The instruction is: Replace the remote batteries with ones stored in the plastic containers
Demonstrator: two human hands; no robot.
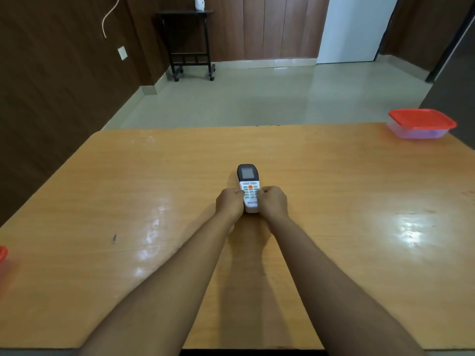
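Note:
A white remote (pixel 248 187) with a dark screen end and an orange button lies face up at the middle of the wooden table (pixel 128 201), screen pointing away from me. My left hand (pixel 229 202) grips its lower left side. My right hand (pixel 273 201) grips its lower right side. Both hands are curled, thumbs on the button face. A clear plastic container with a red lid (pixel 421 123) stands at the far right corner. The red edge of a second container (pixel 3 254) shows at the left border. No batteries are visible.
Beyond the table's far edge lies a pale tiled floor. A dark wheeled side table (pixel 190 42) with a small white pot stands against the brown panelled wall. A white door is at the back right.

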